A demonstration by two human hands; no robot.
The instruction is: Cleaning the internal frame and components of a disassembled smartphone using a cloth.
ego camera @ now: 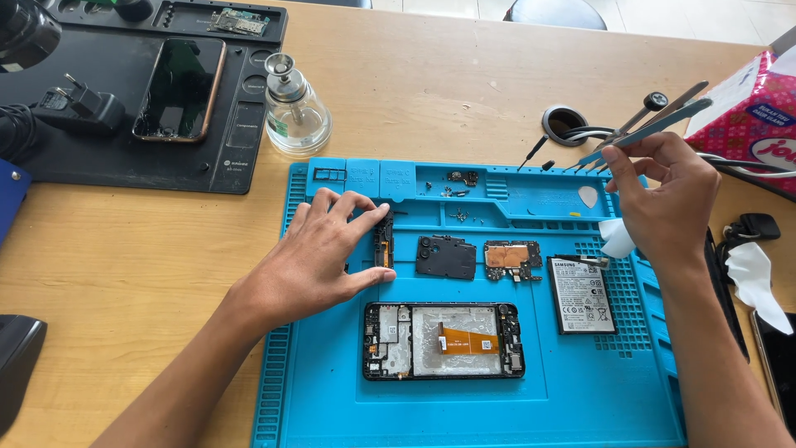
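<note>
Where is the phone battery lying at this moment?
The battery lies on the right part of the blue mat, right of the opened phone frame, below the circuit board.
</note>
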